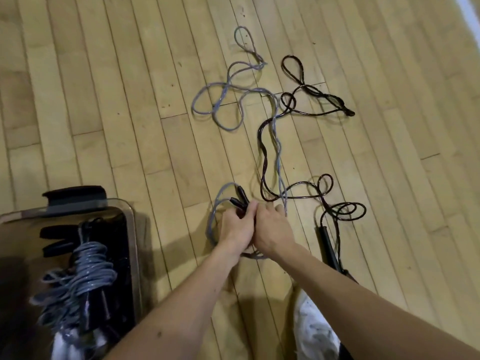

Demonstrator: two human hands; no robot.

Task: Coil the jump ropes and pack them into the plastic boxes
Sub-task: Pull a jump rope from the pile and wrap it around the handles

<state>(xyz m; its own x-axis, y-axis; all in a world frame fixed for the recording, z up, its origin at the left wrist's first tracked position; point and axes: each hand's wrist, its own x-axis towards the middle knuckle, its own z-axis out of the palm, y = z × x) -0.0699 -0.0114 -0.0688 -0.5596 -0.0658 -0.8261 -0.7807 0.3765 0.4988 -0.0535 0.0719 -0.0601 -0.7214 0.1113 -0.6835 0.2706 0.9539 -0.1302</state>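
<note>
Grey jump rope gripped in both hands, black rope alongside

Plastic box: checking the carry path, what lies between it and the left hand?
Head view: bare floor beside the plastic box, then the grey rope looped at the left hand.

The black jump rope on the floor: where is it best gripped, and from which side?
Its straight handle beside the right forearm: come from above, grip across its width. It is rigid and lies flat; the cord is loose loops.
</note>
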